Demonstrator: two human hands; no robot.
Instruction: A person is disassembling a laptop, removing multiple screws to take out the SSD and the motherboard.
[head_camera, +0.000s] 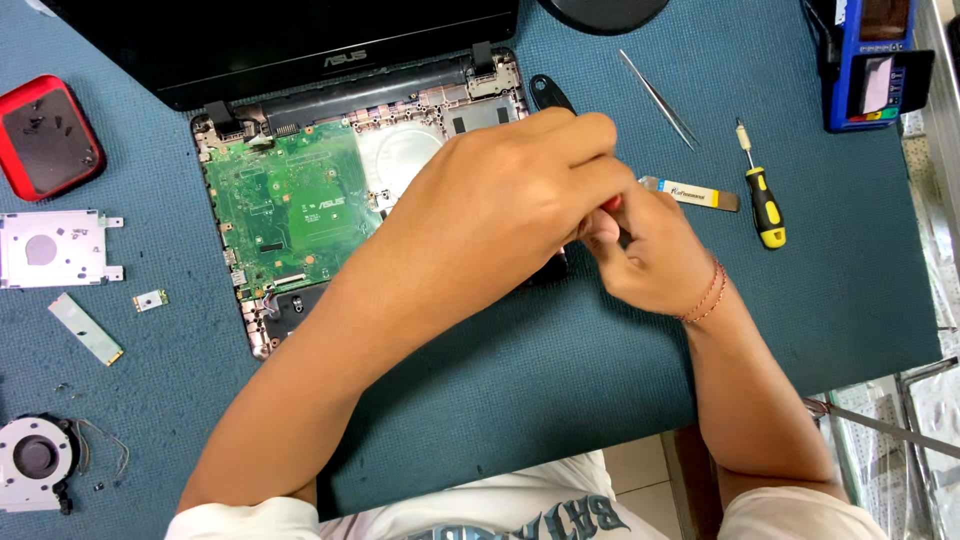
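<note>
Left hand (510, 190) and right hand (650, 250) pinched together on small red-tipped thing, mostly hidden, above open laptop (300, 200). Risk: slip drops it onto green circuit board (290, 205), scratching it.

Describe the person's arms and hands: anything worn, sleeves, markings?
Both hands are bare, no gloves. The right hand has thin red cord bracelets at the wrist. The left hand wears nothing visible. Forearms are uncovered; short white sleeves show at the bottom edge, part of a white shirt with dark lettering.
</note>
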